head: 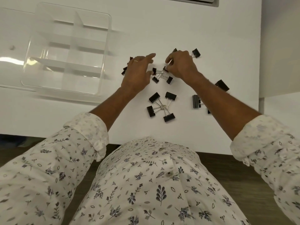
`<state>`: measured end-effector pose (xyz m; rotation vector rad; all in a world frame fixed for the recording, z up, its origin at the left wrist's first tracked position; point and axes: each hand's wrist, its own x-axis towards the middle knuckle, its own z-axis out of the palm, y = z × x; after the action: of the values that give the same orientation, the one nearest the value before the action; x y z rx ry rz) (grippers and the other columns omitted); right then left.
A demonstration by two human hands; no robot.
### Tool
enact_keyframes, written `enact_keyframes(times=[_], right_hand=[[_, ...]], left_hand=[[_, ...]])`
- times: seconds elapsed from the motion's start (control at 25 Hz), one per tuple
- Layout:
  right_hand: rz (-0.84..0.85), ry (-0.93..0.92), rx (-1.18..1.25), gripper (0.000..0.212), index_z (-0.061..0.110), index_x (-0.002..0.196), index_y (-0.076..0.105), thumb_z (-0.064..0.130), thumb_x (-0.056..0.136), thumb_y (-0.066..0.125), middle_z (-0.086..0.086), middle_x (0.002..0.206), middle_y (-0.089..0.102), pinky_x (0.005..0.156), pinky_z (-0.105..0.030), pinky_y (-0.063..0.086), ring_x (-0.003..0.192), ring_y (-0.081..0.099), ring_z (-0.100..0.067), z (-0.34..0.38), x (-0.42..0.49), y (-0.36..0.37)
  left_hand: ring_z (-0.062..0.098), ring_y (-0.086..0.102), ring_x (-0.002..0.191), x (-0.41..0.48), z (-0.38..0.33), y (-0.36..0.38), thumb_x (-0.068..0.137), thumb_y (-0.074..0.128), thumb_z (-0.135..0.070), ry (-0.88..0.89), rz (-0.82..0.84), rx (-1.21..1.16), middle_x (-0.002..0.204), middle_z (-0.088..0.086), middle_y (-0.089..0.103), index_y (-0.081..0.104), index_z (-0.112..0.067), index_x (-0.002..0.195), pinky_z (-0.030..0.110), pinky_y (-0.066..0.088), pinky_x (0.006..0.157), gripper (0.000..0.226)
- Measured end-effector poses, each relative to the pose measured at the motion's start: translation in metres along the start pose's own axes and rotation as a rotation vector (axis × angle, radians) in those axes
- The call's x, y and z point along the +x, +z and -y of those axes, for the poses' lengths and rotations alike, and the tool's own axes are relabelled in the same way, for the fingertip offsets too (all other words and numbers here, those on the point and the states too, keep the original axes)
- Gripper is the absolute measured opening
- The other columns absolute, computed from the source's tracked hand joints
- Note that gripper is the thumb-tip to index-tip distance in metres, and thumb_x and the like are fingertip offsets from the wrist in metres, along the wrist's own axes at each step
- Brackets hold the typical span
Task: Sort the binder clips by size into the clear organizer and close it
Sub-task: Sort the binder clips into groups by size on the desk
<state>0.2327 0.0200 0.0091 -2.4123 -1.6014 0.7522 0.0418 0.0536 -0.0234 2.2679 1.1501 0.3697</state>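
Reaching out over the white table (pixel 178 21), a person works with both hands in a scatter of black binder clips. The right hand (pixel 181 65) pinches one small clip (pixel 165 69) between thumb and fingertips, in a little bunch of small clips (pixel 162 75) whose wire handles are tangled together. The left hand (pixel 138 70) is open just beside that bunch, fingers spread, holding nothing. A few more clips peek out from under it. Nearer the person lies a bunch of four bigger clips (pixel 162 106), joined at the handles. Other clips lie to the right. The clear organizer (pixel 68 51) sits well apart on the left, lid open, with nothing in its compartments.
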Motion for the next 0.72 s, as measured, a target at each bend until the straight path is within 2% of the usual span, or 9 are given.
enact_keyframes(times=[0.08, 0.16, 0.24, 0.32, 0.36, 0.48, 0.52, 0.64, 0.72], right_hand=[[-0.050, -0.032, 0.010, 0.022, 0.020, 0.109, 0.074, 0.016, 0.088, 0.068, -0.006, 0.105, 0.074, 0.094, -0.035, 0.054, 0.109, 0.065, -0.022, -0.003, -0.005, 0.000], [-0.097, -0.087, 0.018, 0.023, 0.018, 0.108, 0.075, 0.011, 0.090, 0.063, -0.006, 0.105, 0.075, 0.091, -0.034, 0.055, 0.105, 0.067, -0.022, -0.003, -0.010, 0.000], [-0.115, -0.151, 0.038, 0.024, 0.015, 0.107, 0.076, 0.009, 0.091, 0.060, -0.005, 0.107, 0.075, 0.091, -0.033, 0.056, 0.100, 0.069, -0.020, 0.002, -0.016, 0.002], [-0.108, -0.240, 0.057, 0.025, 0.015, 0.107, 0.077, 0.010, 0.091, 0.059, -0.005, 0.106, 0.075, 0.090, -0.036, 0.056, 0.097, 0.069, -0.020, 0.011, -0.020, 0.009], [-0.097, -0.286, 0.054, 0.025, 0.015, 0.108, 0.077, 0.010, 0.090, 0.060, -0.005, 0.105, 0.073, 0.089, -0.037, 0.056, 0.097, 0.069, -0.021, 0.016, -0.022, 0.013], [-0.049, -0.405, -0.003, 0.027, 0.017, 0.113, 0.075, 0.011, 0.091, 0.060, -0.006, 0.111, 0.070, 0.087, -0.032, 0.049, 0.104, 0.064, -0.023, 0.030, -0.026, 0.030], [-0.042, -0.438, -0.031, 0.028, 0.017, 0.115, 0.074, 0.011, 0.092, 0.060, -0.006, 0.114, 0.069, 0.088, -0.032, 0.048, 0.108, 0.062, -0.024, 0.036, -0.028, 0.036], [-0.058, -0.481, -0.161, 0.029, 0.021, 0.118, 0.074, 0.013, 0.094, 0.058, -0.003, 0.122, 0.068, 0.090, -0.040, 0.049, 0.115, 0.058, -0.027, 0.047, -0.029, 0.052], [-0.094, -0.466, -0.281, 0.028, 0.025, 0.116, 0.074, 0.016, 0.095, 0.057, -0.001, 0.122, 0.068, 0.089, -0.041, 0.044, 0.113, 0.058, -0.028, 0.051, -0.028, 0.057]], left_hand=[[0.025, 0.052, 0.131, -0.008, 0.009, -0.002, 0.093, 0.062, -0.008, -0.009, -0.099, -0.026, 0.133, 0.002, 0.065, 0.049, -0.016, 0.148, 0.040, 0.040, 0.113, 0.057], [0.026, 0.052, 0.131, -0.019, 0.019, -0.003, 0.092, 0.060, -0.006, -0.035, -0.184, -0.049, 0.137, 0.006, 0.061, 0.051, -0.012, 0.145, 0.040, 0.043, 0.112, 0.054], [0.025, 0.045, 0.139, -0.035, 0.026, -0.003, 0.093, 0.059, -0.008, -0.094, -0.204, -0.092, 0.147, 0.007, 0.053, 0.049, -0.010, 0.146, 0.032, 0.036, 0.118, 0.054], [0.023, 0.035, 0.148, -0.051, 0.031, 0.000, 0.096, 0.058, -0.011, -0.148, -0.180, -0.155, 0.157, 0.008, 0.042, 0.042, -0.009, 0.151, 0.015, 0.023, 0.121, 0.057], [0.022, 0.031, 0.151, -0.058, 0.033, 0.001, 0.097, 0.057, -0.012, -0.165, -0.174, -0.178, 0.160, 0.010, 0.038, 0.038, -0.007, 0.153, 0.014, 0.020, 0.121, 0.059], [0.025, 0.026, 0.154, -0.076, 0.037, 0.004, 0.102, 0.053, -0.019, -0.186, -0.188, -0.157, 0.164, 0.011, 0.033, 0.030, -0.005, 0.157, 0.037, 0.023, 0.127, 0.061], [0.025, 0.023, 0.156, -0.082, 0.039, 0.004, 0.104, 0.052, -0.024, -0.187, -0.183, -0.117, 0.165, 0.010, 0.031, 0.029, -0.006, 0.158, 0.041, 0.022, 0.127, 0.061], [0.026, 0.017, 0.158, -0.100, 0.050, 0.009, 0.106, 0.050, -0.034, -0.169, -0.154, 0.032, 0.167, 0.010, 0.026, 0.029, -0.005, 0.158, 0.047, 0.018, 0.128, 0.063], [0.027, 0.011, 0.159, -0.110, 0.058, 0.011, 0.106, 0.045, -0.045, -0.161, -0.103, 0.105, 0.170, 0.012, 0.019, 0.025, -0.005, 0.160, 0.046, 0.012, 0.130, 0.069]])
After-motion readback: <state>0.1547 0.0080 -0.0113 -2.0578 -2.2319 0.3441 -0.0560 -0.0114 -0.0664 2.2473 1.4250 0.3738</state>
